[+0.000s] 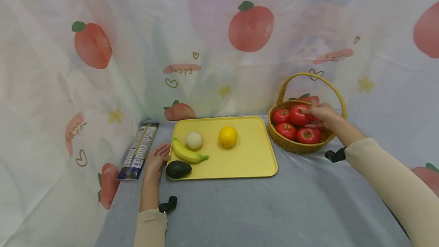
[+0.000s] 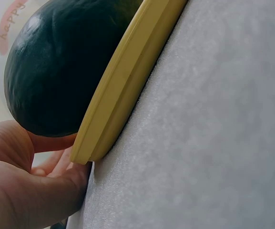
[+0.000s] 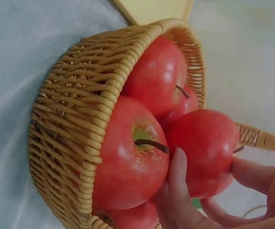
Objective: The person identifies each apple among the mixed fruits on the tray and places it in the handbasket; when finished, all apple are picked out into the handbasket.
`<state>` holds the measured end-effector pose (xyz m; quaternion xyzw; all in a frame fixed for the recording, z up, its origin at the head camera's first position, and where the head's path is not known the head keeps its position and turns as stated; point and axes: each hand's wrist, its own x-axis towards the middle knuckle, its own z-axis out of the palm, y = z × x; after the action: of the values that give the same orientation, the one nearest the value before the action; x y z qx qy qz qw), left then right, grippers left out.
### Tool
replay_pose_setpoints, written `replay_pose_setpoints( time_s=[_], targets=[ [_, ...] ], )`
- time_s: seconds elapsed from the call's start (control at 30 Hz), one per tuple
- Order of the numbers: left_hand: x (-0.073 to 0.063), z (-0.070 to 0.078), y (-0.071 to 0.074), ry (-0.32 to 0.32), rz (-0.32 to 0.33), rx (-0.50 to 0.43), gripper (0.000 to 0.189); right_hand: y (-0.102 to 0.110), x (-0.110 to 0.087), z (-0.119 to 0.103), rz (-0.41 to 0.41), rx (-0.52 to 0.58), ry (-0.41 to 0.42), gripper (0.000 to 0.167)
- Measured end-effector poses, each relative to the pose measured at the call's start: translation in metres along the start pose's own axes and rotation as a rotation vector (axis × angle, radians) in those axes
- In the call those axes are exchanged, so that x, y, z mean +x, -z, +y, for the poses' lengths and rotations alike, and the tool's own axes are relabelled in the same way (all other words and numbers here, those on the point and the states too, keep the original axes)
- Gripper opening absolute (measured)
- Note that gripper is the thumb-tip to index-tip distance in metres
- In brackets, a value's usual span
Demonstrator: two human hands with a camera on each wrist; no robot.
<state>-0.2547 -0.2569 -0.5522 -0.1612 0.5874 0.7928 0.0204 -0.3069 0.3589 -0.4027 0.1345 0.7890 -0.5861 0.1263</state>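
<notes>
A wicker basket (image 1: 295, 147) holds several red apples (image 1: 309, 135). My right hand (image 1: 324, 115) reaches over its rim and grips one apple (image 3: 204, 152) among the others, thumb on one side and a finger on the opposite side. Farther left lies a yellow tray (image 1: 226, 167). My left hand (image 1: 159, 159) rests against the tray's left edge with its fingers fairly straight, beside a dark green avocado (image 2: 56, 67). A banana (image 1: 188, 154), a pale round fruit (image 1: 194, 140) and a yellow-orange round fruit (image 1: 228, 136) also lie on the tray.
Left of the tray lies a long printed plastic packet (image 1: 140, 151). A grey cloth (image 1: 260, 209) covers the table. Behind it hangs a fruit-printed curtain (image 1: 212, 48). The basket's tall handle (image 1: 308, 74) arches above the apples.
</notes>
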Motion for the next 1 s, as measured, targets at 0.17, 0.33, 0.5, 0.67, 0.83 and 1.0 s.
replay_pose_setpoints(
  time_s=[0.17,0.33,0.5,0.67,0.83,1.0],
  targets=[
    [0.001,-0.002,-0.001,-0.009,0.005,0.013,0.073,0.002,0.004,0.002,0.018,-0.057,0.006,0.03],
    [0.004,-0.003,-0.002,-0.004,0.028,0.021,0.071,0.003,0.007,0.004,0.016,-0.12,0.044,0.023],
    [0.006,-0.005,0.0,-0.003,0.041,0.026,0.071,-0.001,0.006,0.007,0.065,-0.194,0.081,0.033],
    [0.007,-0.007,-0.001,-0.001,0.045,0.024,0.071,-0.005,0.006,0.009,0.16,-0.309,0.08,0.055],
    [0.006,-0.004,-0.002,-0.009,0.037,0.019,0.072,-0.007,0.003,0.01,0.239,-0.437,0.114,0.063],
    [0.002,0.002,-0.004,0.001,0.047,0.03,0.069,-0.014,-0.005,0.007,0.312,-0.566,0.228,0.06]
  ],
)
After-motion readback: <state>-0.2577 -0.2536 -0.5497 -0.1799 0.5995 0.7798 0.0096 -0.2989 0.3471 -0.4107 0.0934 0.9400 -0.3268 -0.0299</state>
